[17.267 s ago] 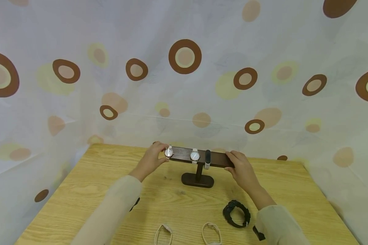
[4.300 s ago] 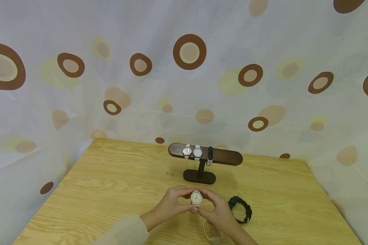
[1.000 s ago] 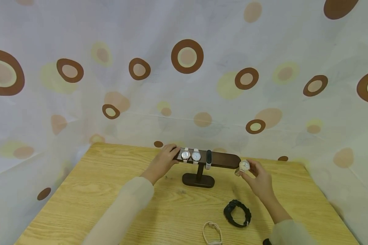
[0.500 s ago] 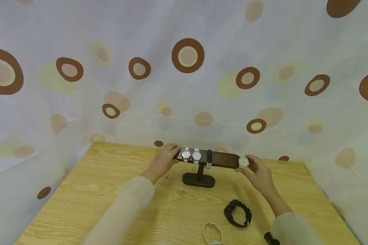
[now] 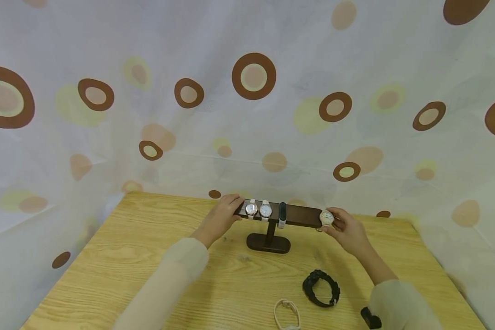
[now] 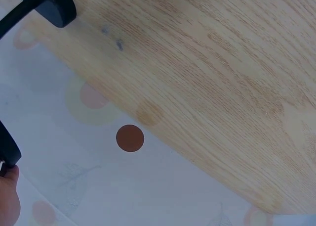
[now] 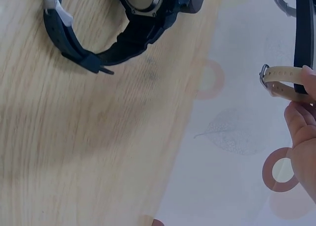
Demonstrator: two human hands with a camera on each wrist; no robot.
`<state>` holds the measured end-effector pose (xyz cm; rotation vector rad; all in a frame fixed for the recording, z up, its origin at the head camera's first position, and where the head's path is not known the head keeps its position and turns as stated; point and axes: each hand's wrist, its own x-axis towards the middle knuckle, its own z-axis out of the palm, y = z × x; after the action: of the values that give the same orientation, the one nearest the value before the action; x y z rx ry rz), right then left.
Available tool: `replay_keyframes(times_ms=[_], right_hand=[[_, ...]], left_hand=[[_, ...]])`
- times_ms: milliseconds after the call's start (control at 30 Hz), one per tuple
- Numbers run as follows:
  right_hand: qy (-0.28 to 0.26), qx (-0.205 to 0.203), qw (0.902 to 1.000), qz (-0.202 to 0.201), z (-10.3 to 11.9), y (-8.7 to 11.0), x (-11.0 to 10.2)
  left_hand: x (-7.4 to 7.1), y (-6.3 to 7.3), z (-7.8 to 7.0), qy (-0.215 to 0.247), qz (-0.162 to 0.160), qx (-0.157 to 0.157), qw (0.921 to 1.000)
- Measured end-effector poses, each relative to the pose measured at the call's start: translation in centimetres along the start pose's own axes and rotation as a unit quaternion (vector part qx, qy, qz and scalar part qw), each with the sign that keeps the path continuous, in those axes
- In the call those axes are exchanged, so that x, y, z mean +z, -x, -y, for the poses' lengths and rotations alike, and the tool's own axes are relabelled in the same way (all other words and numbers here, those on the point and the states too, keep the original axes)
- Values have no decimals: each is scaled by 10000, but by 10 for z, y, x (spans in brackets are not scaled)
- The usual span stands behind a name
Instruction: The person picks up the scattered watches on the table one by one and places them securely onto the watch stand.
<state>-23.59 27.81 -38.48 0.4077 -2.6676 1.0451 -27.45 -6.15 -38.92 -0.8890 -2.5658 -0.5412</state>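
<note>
My left hand (image 5: 219, 219) grips the left end of a dark brown watch stand (image 5: 305, 215); only a bit of that hand enters the left wrist view. At the bar's right end, my right hand (image 5: 350, 233) pinches a cream watch (image 5: 326, 218) between thumb and fingers. In the right wrist view its buckled cream strap (image 7: 281, 76) loops around the tip of the bar (image 7: 304, 33). Two white-strapped watches, one (image 5: 251, 209) beside the other (image 5: 266, 210), sit on the bar's left half. A fitness band (image 5: 282, 212) with a dark face is near the middle.
On the wooden table (image 5: 148, 266), a black sports watch (image 5: 321, 288) lies front right of the stand's base (image 5: 268, 243). A second cream watch (image 5: 286, 314) lies at the front edge of view. Patterned cloth (image 5: 214, 128) hangs behind the table.
Both hands held the cream watch before the stand 4.3 seconds ago. My left hand has since gripped the bar; my right hand has moved the watch onto the bar's right end.
</note>
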Motion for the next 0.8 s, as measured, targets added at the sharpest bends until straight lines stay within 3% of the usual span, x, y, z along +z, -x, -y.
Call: replay_keyframes(times_ms=[467,800], right_hand=[[607,-584,9957,375,4,-8,-7],[989,-575,9925,436,6,-9,-5]], left_hand=[[3,-1,3,15,-19,52,10000],[4,0,3,71,-87,83,9999]])
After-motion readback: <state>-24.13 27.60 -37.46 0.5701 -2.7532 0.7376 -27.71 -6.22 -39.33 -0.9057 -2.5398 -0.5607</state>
